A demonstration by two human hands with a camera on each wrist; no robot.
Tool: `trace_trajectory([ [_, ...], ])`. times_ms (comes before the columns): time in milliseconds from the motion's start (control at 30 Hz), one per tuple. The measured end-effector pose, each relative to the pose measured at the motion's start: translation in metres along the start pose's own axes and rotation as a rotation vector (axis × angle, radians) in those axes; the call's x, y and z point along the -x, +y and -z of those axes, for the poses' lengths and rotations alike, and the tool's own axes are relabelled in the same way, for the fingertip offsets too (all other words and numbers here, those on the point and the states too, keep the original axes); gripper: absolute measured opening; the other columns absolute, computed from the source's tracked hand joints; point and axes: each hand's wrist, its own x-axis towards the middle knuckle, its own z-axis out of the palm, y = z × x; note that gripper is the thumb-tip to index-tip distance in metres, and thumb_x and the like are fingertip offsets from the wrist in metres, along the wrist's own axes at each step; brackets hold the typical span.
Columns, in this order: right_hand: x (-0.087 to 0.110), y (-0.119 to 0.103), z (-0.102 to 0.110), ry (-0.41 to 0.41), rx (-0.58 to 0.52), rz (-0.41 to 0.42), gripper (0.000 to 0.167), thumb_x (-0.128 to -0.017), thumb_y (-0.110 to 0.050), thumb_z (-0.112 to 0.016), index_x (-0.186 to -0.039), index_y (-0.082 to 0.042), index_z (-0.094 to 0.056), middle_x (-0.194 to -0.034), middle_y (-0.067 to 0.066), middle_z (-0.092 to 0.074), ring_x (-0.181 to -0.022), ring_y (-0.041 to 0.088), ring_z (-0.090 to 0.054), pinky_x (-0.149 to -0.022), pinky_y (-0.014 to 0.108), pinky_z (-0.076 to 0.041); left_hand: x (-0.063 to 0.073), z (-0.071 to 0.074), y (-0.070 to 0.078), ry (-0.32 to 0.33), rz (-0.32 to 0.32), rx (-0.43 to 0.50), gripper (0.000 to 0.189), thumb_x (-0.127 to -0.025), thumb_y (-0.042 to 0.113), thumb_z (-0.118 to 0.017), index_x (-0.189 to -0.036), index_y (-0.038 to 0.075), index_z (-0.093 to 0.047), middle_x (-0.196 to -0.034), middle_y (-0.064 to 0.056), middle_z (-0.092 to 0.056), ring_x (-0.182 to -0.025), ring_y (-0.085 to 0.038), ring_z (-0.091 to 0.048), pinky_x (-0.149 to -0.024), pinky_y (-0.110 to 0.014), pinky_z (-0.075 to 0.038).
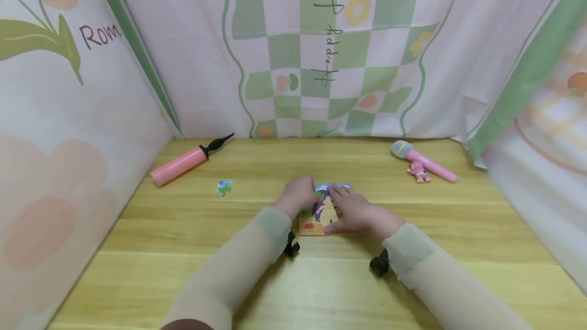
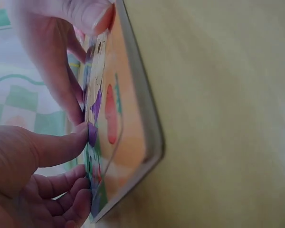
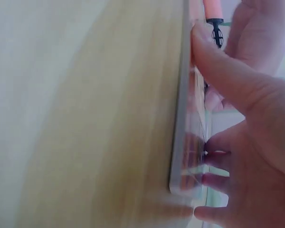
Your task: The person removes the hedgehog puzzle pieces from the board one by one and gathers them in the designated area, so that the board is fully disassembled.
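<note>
A jigsaw board (image 1: 307, 227) with a cartoon figure in purple and tan lies on the table beneath both hands. Curled over its left part is my left hand (image 1: 300, 196); in the left wrist view its thumb (image 2: 66, 147) and curled fingers touch the board's face, and whether a piece is pinched there cannot be seen. My right hand (image 1: 357, 210) rests on the right part with fingers spread, its thumb (image 3: 213, 54) near the front edge. A loose blue-green puzzle piece (image 1: 224, 186) lies to the left, apart from the hands.
Back left lies a pink hand pump (image 1: 181, 164) with a black nozzle. A pink toy microphone (image 1: 431, 166) sits back right, a small pink figurine (image 1: 418, 173) against it. Patterned curtains (image 1: 321, 55) enclose the wooden table (image 1: 330, 289) at the back and sides.
</note>
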Motion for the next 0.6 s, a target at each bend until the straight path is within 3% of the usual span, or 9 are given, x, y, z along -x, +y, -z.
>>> trace_trajectory([
  [100, 0.002, 0.006, 0.0, 0.028, -0.029, 0.017, 0.11, -0.08, -0.054, -0.076, -0.151, 0.01, -0.02, -0.157, 0.03, -0.015, -0.143, 0.048, -0.015, -0.114, 0.057, -0.017, 0.0, 0.001, -0.001, -0.006, 0.002, -0.002, 0.029, -0.081, 0.033, -0.081, -0.088, 0.012, -0.063, -0.082, 0.0, -0.058, -0.073, -0.017, -0.056, -0.066, -0.031, -0.049],
  [300, 0.007, 0.014, -0.004, 0.058, -0.049, 0.026, 0.112, -0.079, -0.055, -0.076, -0.15, 0.011, -0.02, -0.156, 0.031, -0.016, -0.142, 0.049, -0.017, -0.113, 0.058, -0.017, -0.001, 0.001, -0.003, -0.015, 0.001, 0.055, 0.029, -0.081, 0.032, -0.08, -0.091, 0.011, -0.063, -0.084, 0.0, -0.059, -0.076, -0.018, -0.056, -0.07, -0.033, -0.048],
  [467, 0.007, 0.014, -0.005, 0.086, -0.093, 0.025, 0.116, -0.078, -0.052, -0.079, -0.15, 0.012, -0.015, -0.155, 0.033, -0.016, -0.142, 0.049, -0.017, -0.113, 0.059, -0.016, -0.006, -0.002, -0.01, -0.001, 0.032, 0.253, 0.021, -0.085, 0.023, -0.077, -0.089, 0.011, -0.061, -0.083, -0.003, -0.06, -0.074, -0.02, -0.057, -0.064, -0.032, -0.05],
  [600, 0.008, 0.012, -0.003, 0.095, -0.14, 0.037, 0.117, -0.077, -0.047, -0.082, -0.155, 0.004, -0.011, -0.156, 0.031, -0.017, -0.142, 0.049, -0.017, -0.112, 0.061, -0.015, -0.012, -0.005, -0.016, 0.032, 0.028, 0.363, 0.016, -0.088, 0.017, -0.074, -0.086, 0.01, -0.06, -0.083, -0.005, -0.06, -0.073, -0.02, -0.058, -0.061, -0.031, -0.051],
])
